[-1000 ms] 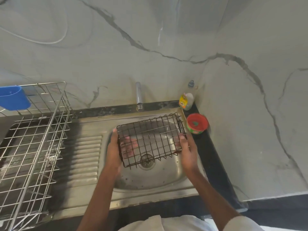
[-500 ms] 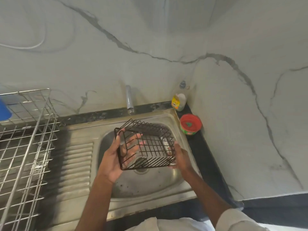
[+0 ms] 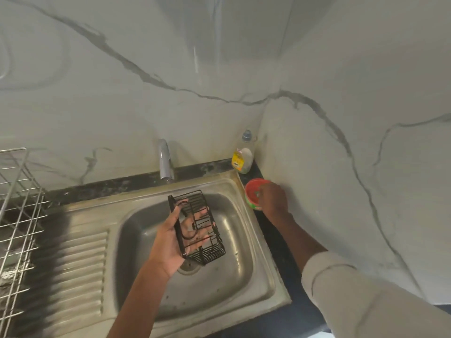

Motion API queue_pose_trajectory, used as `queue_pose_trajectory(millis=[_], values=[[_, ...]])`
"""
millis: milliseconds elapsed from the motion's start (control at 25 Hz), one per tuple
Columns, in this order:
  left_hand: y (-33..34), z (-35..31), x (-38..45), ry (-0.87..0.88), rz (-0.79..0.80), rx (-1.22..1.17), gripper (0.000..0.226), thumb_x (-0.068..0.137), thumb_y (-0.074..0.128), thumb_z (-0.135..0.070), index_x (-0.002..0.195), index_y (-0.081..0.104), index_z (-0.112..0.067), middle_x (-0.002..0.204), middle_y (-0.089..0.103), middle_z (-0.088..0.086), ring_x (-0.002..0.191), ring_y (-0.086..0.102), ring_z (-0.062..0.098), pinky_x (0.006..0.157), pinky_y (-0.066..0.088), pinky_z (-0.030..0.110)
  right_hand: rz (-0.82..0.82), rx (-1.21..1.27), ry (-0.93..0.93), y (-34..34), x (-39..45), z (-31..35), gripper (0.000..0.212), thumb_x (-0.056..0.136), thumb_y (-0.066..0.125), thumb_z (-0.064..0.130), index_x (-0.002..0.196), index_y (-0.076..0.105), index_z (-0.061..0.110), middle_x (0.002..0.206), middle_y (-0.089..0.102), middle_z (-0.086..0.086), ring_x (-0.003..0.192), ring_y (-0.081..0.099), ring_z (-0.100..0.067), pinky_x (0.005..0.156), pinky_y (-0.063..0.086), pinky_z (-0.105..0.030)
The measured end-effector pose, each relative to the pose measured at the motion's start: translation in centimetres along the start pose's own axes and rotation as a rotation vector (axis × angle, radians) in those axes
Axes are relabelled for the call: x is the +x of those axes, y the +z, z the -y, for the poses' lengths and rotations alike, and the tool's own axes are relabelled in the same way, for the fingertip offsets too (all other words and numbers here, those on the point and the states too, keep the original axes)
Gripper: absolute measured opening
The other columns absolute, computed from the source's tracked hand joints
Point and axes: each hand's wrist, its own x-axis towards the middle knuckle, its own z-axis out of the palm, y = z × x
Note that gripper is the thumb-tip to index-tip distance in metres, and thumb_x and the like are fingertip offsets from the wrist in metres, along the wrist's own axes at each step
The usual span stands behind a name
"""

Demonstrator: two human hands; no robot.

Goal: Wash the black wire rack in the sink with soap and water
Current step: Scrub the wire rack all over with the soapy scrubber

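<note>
While left hand (image 3: 170, 242) fingers clasp it, black wire rack (image 3: 197, 226) upended, long axis front-to-back over sink (image 3: 253, 262).

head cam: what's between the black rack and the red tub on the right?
Only bare steel in the head view: the sink basin's right wall and its rim. The black wire rack hangs over the basin; the red tub sits past the rim.

rack (image 3: 197, 228) over sink (image 3: 246, 272), tub (image 3: 253, 193) right
</note>
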Motion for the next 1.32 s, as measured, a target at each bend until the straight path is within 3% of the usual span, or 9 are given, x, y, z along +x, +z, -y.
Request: queue_pose_trajectory(millis=[80, 200, 280, 440, 720, 920, 1080, 1200, 1320], values=[[0.3, 0.0, 0.6, -0.016, 0.006, -0.046, 0.042, 0.110, 0.045, -0.044, 0.134, 0.071, -0.022, 0.135, 0.073, 0.019, 0.126, 0.067, 0.050, 0.093, 0.063, 0.056, 0.152, -0.015, -0.058, 1.1, 1.6, -0.4, 0.029, 0.092, 0.069, 0.022, 0.119, 0.076, 0.014, 0.120, 0.072, -0.008, 0.112, 0.068, -0.029, 0.094, 0.052, -0.032], [0.6, -0.2, 1.4, -0.043, 0.001, -0.042, 0.046, 0.111, 0.044, -0.043, 0.142, 0.064, -0.016, 0.136, 0.072, 0.020, 0.121, 0.069, 0.049, 0.104, 0.056, 0.062, 0.271, 0.048, -0.037, 1.1, 2.6, -0.7, 0.033, 0.091, 0.067, 0.021, 0.123, 0.072, 0.014, 0.121, 0.070, -0.006, 0.112, 0.067, -0.024, 0.092, 0.053, -0.028], [1.2, -0.4, 1.7, -0.048, -0.002, -0.016, 0.046, 0.112, 0.042, -0.044, 0.139, 0.065, -0.014, 0.134, 0.073, 0.020, 0.116, 0.073, 0.047, 0.100, 0.058, 0.058, 0.196, -0.045, 0.001, 1.1, 3.5, -0.6, 0.038, 0.091, 0.072, 0.022, 0.128, 0.068, 0.015, 0.125, 0.070, -0.009, 0.114, 0.066, -0.027, 0.092, 0.051, -0.031], [1.7, -0.5, 3.0, -0.083, 0.011, 0.017, 0.046, 0.111, 0.042, -0.045, 0.137, 0.066, -0.015, 0.131, 0.075, 0.016, 0.123, 0.069, 0.045, 0.083, 0.064, 0.048, 0.262, -0.048, -0.066, 1.9, 4.3, -0.5, 0.043, 0.094, 0.071, 0.017, 0.136, 0.065, 0.013, 0.134, 0.066, -0.010, 0.126, 0.061, -0.027, 0.105, 0.045, -0.034], [3.9, -0.5, 6.6, -0.134, 0.032, 0.188, 0.060, 0.108, 0.042, -0.057, 0.140, 0.067, -0.013, 0.132, 0.075, 0.014, 0.125, 0.068, 0.042, 0.098, 0.050, 0.049, 0.176, -0.030, -0.114, 2.3, 5.3, -0.1, 0.029, 0.090, 0.072, 0.022, 0.119, 0.074, 0.017, 0.116, 0.073, -0.005, 0.108, 0.068, -0.026, 0.088, 0.049, -0.029], [5.1, -0.2, 9.1, -0.139, 0.045, 0.253, 0.062, 0.106, 0.044, -0.061, 0.149, 0.060, -0.018, 0.133, 0.075, 0.012, 0.122, 0.072, 0.041, 0.119, 0.040, 0.061, 0.267, -0.148, -0.110, 2.2, 6.2, -0.1, 0.034, 0.091, 0.073, 0.022, 0.123, 0.071, 0.012, 0.121, 0.071, -0.009, 0.112, 0.067, -0.028, 0.092, 0.052, -0.035], [5.2, 0.0, 9.3, -0.141, 0.051, 0.224, 0.064, 0.104, 0.046, -0.060, 0.151, 0.057, -0.018, 0.133, 0.075, 0.012, 0.122, 0.071, 0.043, 0.118, 0.039, 0.060, 0.292, -0.140, -0.196, 2.9, 6.5, 0.0, 0.018, 0.092, 0.070, 0.016, 0.109, 0.077, 0.014, 0.106, 0.073, -0.003, 0.103, 0.068, -0.024, 0.092, 0.051, -0.029], [5.0, 0.1, 8.9, -0.127, 0.044, 0.194, 0.064, 0.102, 0.047, -0.060, 0.147, 0.061, -0.017, 0.132, 0.076, 0.013, 0.118, 0.072, 0.040, 0.109, 0.046, 0.054, 0.342, -0.156, -0.122, 2.6, 6.7, -0.3, 0.026, 0.092, 0.069, 0.018, 0.116, 0.075, 0.010, 0.117, 0.071, -0.008, 0.109, 0.067, -0.028, 0.096, 0.053, -0.034], [4.6, 0.5, 8.6, -0.123, 0.039, 0.183, 0.064, 0.105, 0.043, -0.061, 0.146, 0.063, -0.017, 0.132, 0.076, 0.012, 0.113, 0.073, 0.038, 0.103, 0.047, 0.053, 0.241, -0.115, -0.057, 2.0, 7.0, -0.3, 0.027, 0.093, 0.065, 0.024, 0.115, 0.076, 0.012, 0.118, 0.071, -0.009, 0.108, 0.068, -0.029, 0.089, 0.056, -0.035]])
